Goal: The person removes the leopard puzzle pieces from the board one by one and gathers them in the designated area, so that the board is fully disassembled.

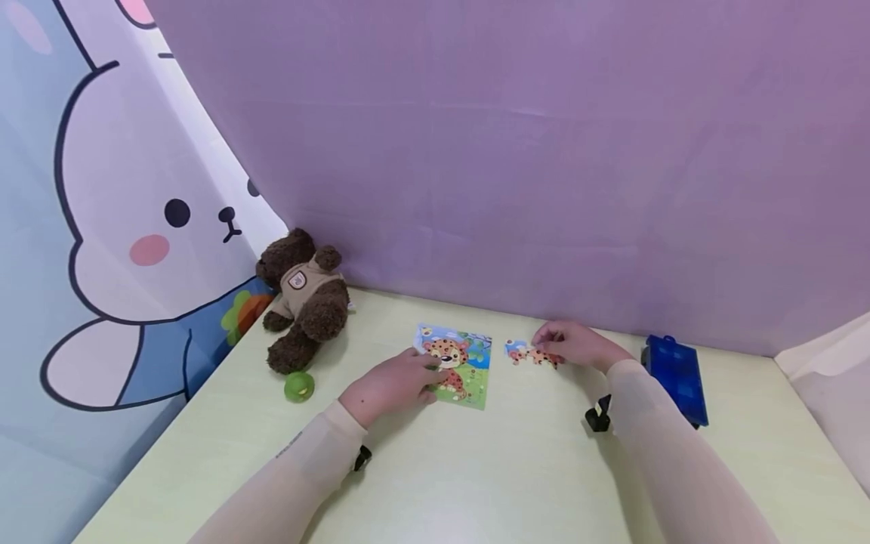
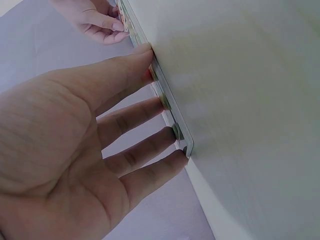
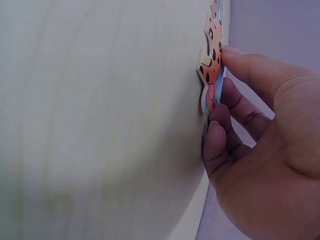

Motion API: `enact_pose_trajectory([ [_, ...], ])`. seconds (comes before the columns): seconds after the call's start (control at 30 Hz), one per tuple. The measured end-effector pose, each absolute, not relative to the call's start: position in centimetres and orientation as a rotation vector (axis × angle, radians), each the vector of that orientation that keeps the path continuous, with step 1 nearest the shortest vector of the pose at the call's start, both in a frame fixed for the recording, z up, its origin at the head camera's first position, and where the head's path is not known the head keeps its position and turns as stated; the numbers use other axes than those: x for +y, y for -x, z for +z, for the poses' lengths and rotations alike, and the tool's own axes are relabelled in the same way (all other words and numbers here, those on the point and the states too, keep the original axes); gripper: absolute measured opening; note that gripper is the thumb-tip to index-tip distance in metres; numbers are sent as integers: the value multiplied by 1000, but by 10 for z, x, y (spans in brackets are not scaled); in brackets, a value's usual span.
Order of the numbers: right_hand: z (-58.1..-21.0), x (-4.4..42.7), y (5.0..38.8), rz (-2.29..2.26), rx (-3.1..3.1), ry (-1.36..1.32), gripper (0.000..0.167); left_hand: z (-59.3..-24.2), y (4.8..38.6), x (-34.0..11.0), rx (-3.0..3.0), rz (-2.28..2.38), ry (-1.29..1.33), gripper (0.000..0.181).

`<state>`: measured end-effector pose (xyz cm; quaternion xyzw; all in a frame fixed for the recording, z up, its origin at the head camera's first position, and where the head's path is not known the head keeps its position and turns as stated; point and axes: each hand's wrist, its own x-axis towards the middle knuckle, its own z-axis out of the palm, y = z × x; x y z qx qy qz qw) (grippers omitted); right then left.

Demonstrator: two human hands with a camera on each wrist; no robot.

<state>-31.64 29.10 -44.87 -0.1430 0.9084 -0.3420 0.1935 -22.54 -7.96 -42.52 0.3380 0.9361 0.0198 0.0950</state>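
Cloth sleeves (image 1: 292,480); hands (image 1: 393,387) touching thin leopard board (image 1: 476,381), wavy-edged puzzle pieces (image 1: 544,357).

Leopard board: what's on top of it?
The left hand rests across the left edge of the leopard board. The leopard's face shows; whatever is beneath the hand is covered.

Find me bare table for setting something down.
Mostly the table between the sleeves, nearer you than the puzzle board; a smaller gap lies between the bear and board. It's crowded where the left hand touches the board and the right hand the spotted pieces.
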Motion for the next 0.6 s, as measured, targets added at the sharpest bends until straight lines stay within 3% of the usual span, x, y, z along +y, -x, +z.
enact_pose_trajectory([
  [0.6, -442, 287, 320, -935, 2634, 393, 29, -427, 227, -79, 2771, 57, -949, 52],
])
